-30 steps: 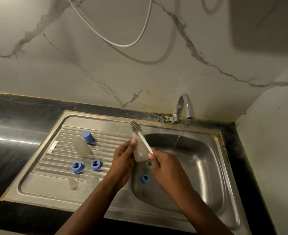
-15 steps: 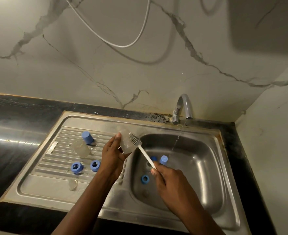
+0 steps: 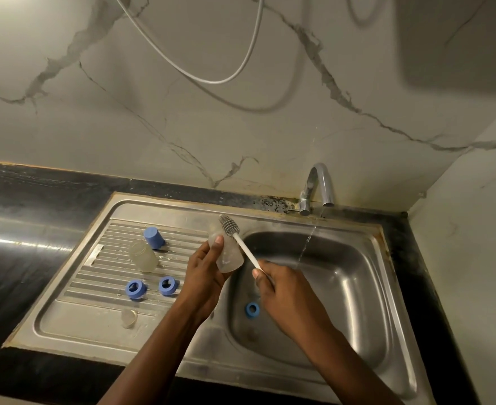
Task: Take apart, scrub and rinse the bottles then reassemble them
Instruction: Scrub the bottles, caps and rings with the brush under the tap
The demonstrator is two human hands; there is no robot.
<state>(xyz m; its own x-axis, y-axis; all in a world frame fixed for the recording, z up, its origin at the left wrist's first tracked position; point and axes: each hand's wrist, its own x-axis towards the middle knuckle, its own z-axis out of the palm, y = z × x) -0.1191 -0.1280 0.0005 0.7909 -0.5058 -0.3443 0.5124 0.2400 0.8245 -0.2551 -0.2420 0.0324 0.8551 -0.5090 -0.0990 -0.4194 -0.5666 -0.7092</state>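
My left hand (image 3: 204,274) grips a clear bottle body (image 3: 227,254) over the left rim of the sink basin (image 3: 358,293). My right hand (image 3: 284,296) holds the white handle of a bottle brush (image 3: 242,244); its grey bristle head lies against the bottle's outside near the top. A second clear bottle (image 3: 143,256) lies on the drainboard (image 3: 89,320) beside a blue cap (image 3: 154,237). Two blue rings (image 3: 136,290) (image 3: 168,285) and a clear teat (image 3: 128,318) rest on the drainboard too. Another blue ring (image 3: 252,310) lies in the basin.
The tap (image 3: 318,187) at the back runs a thin stream of water into the basin. Black countertop (image 3: 21,229) surrounds the steel sink. A white cable (image 3: 211,80) hangs on the marble wall behind.
The brush head has moved up and back along the bottle's side. My left hand has turned the bottle and shifted it slightly. A blue cap seen in the basin half a second ago is now hidden.
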